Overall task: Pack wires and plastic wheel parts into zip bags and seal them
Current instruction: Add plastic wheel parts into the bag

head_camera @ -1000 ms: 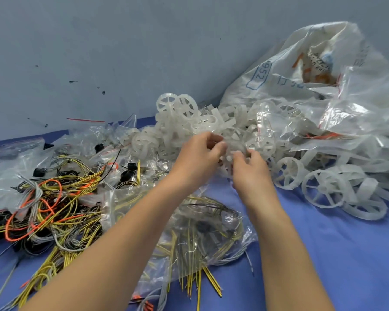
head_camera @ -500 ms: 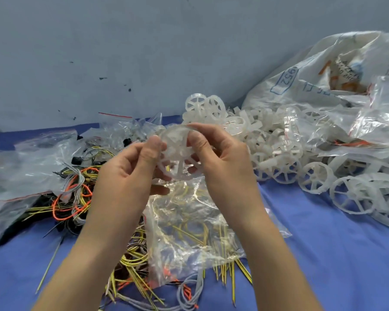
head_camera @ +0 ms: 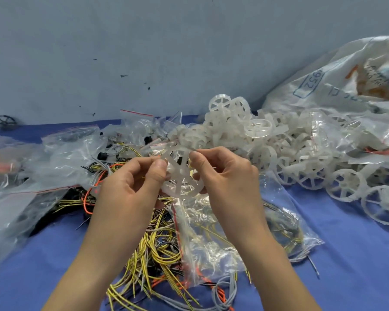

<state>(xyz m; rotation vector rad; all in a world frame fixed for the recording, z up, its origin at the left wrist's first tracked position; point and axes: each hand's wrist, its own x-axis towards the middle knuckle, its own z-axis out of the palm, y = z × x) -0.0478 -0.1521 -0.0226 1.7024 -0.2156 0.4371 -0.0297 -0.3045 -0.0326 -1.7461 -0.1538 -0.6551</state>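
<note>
We held a translucent white spoked wheel (head_camera: 182, 173) between both hands above the work surface. Our left hand (head_camera: 130, 189) pinched the wheel's left rim with thumb and curled fingers; our right hand (head_camera: 225, 178) pinched its upper right rim in the same manner, the remaining fingers curled behind the part. The wheel faced us nearly flat, its hub and spokes visible between the two grips.

Directly beneath the grip hung a clear zip bag (head_camera: 222, 232), crumpled, its contents showing as yellow-and-black wires; whether either hand also held the bag's mouth could not be told. Below and to the left of the grip lay a loose tangle of yellow, grey and orange wires (head_camera: 157, 254) on the blue table covering (head_camera: 346, 254).

Beyond the grip and to its right rose a heap of white plastic wheels (head_camera: 267, 140), spreading rightward to single wheels lying flat near the frame edge. Farther right of that heap sat a large printed plastic sack (head_camera: 337, 79), slumped against the grey wall (head_camera: 144, 52).

To the left of the grip lay a pile of clear zip bags with red closure strips (head_camera: 54, 158), some holding dark components. At the far left, well apart from the grip, a dark spoked wheel (head_camera: 3, 122) rested at the foot of the wall.
</note>
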